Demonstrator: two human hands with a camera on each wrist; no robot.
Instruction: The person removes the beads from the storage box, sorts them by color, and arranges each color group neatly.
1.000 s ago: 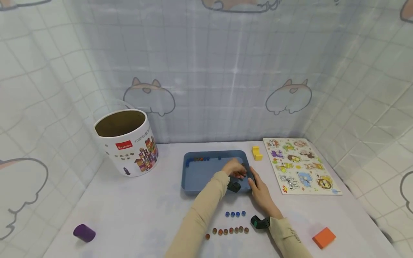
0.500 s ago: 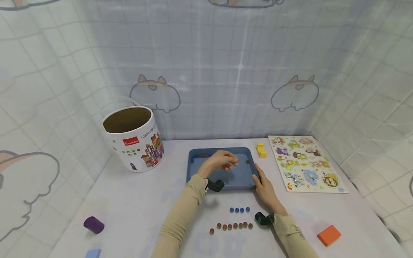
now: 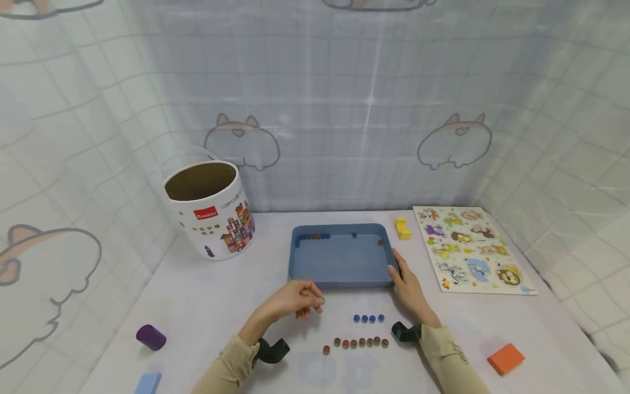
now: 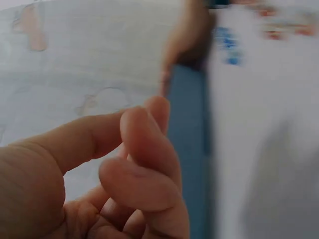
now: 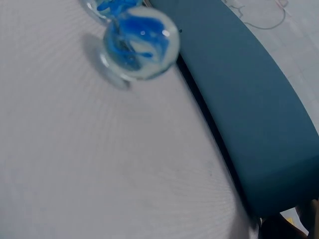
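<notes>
My left hand [image 3: 295,300] is over the table in front of the blue tray's near left part. Its thumb and fingertips pinch a small marble [image 3: 322,301], which the fingers hide in the left wrist view. My right hand [image 3: 411,294] grips the near right corner of the blue tray [image 3: 339,261], thumb at the front and fingers along the outer side. Inside the tray, several blue and brownish marbles line the far left edge; one blue marble [image 3: 354,235] and one brown marble [image 3: 380,242] lie farther right. Large in the right wrist view is a blue-swirled marble [image 5: 142,44] beside the tray wall.
In front of the tray run a short row of blue marbles [image 3: 365,318] and a longer row of brownish marbles [image 3: 361,343]. A white bucket [image 3: 214,219] stands at left. Around lie a purple cylinder [image 3: 151,337], orange block [image 3: 506,359], yellow block [image 3: 403,229] and animal puzzle board [image 3: 473,251].
My left hand has come out of the tray, moving left and toward me, with a marble between its fingers. The right hand stays at the tray's corner.
</notes>
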